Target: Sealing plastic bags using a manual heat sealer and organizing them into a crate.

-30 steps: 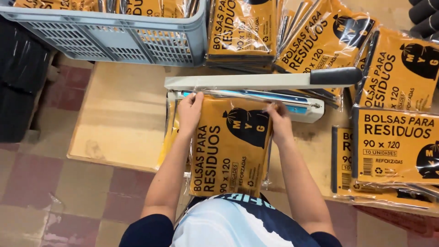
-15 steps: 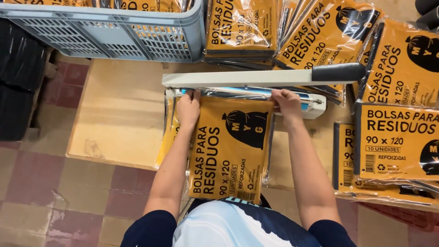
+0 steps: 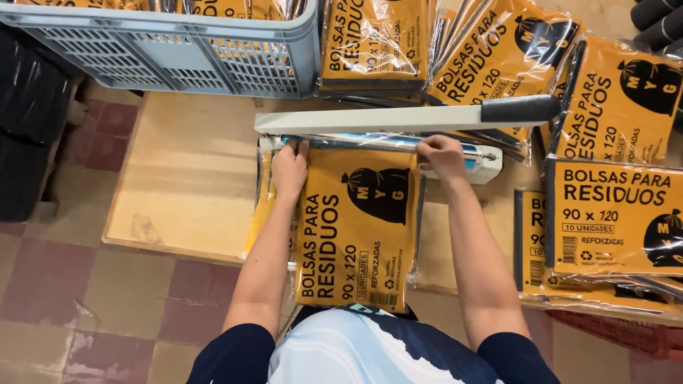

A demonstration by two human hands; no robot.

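An orange and black packet of bags in clear plastic (image 3: pixel 359 227) lies on the wooden board in front of me, its top edge on the white heat sealer's bar (image 3: pixel 484 165). My left hand (image 3: pixel 290 169) presses the packet's top left corner. At the top right corner my right hand (image 3: pixel 441 156) pinches the plastic edge against the bar. The sealer's long white arm (image 3: pixel 384 119) with a black handle (image 3: pixel 519 108) stands raised just above both hands.
A grey plastic crate (image 3: pixel 178 50) with more packets stands at the back left. Stacks of like orange packets (image 3: pixel 612 213) cover the right side and the back. Black rolls (image 3: pixel 28 114) lie at the far left. The wooden board (image 3: pixel 185 178) ends over a tiled floor.
My right hand has moved right along the packet's top edge to its corner. The left hand has stayed at the left corner, and the sealer's arm is still raised.
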